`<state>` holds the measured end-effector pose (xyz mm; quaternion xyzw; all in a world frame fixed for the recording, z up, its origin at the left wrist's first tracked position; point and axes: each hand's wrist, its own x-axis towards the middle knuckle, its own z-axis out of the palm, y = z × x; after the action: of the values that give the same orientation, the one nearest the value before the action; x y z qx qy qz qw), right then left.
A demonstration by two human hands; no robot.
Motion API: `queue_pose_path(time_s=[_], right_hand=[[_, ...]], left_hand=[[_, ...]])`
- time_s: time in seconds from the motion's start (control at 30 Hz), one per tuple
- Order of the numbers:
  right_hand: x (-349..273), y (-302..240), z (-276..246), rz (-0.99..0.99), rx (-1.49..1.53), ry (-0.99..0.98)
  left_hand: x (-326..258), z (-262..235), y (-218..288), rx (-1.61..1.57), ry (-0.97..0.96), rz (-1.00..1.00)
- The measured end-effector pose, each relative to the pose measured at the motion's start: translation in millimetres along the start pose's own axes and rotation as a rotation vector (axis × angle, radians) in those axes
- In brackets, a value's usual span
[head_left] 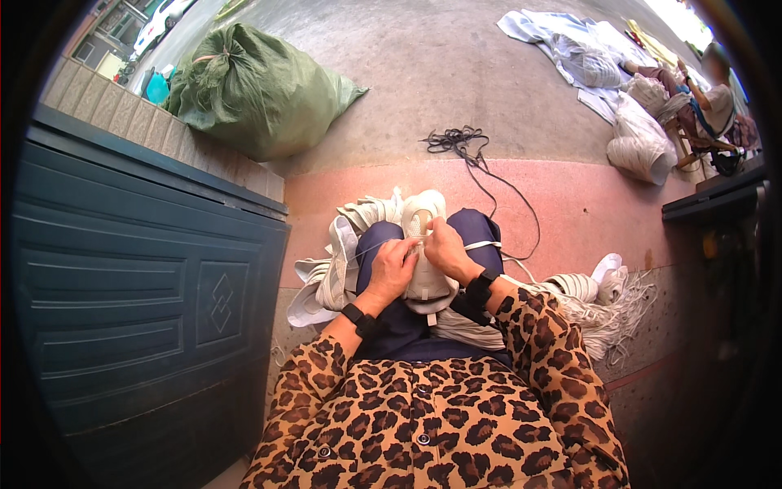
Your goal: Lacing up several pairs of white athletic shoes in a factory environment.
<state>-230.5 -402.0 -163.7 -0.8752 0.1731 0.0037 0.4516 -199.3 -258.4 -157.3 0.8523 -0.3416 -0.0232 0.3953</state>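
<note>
A cream sneaker (427, 281) lies between my knees, its toe pointing away from me. From the left, my left hand (393, 265) pinches at the lacing area, and a thin pale strand runs out beside it. My right hand (450, 251) is closed over the front of the lacing opening, its fingertips close to the left ones. A white shoelace (482, 244) crosses my right thigh beside that hand. What lies exactly between the fingertips is too small to see. Several pale shoe parts (332, 265) are heaped against my left leg.
White laces (607, 318) lie bundled at my right. A dark cord (464, 143) is tangled on the floor ahead. A stuffed green sack (252, 94) stands far left, past a blue panelled door (147, 277). Far right, a seated person (717, 102) is near white bags (639, 143).
</note>
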Motion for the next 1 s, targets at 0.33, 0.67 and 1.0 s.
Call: queue_pose_path(time_s=[0.33, 0.67, 1.0], right_hand=[[10.8, 20.5, -11.2, -0.001, 0.103, -0.132], [-33.8, 12.7, -163.2, 0.178, 0.117, -0.328], [-164.4, 143.1, -419.1, -0.242, 1.737, 0.199]], left_hand=[[40.6, -3.3, 5.8, 0.326, -0.311, -0.016], [67.7, -182.7, -47.8, 1.107, 0.027, 0.091], [-130.9, -653.3, -24.6, 1.653, 0.653, -1.133]])
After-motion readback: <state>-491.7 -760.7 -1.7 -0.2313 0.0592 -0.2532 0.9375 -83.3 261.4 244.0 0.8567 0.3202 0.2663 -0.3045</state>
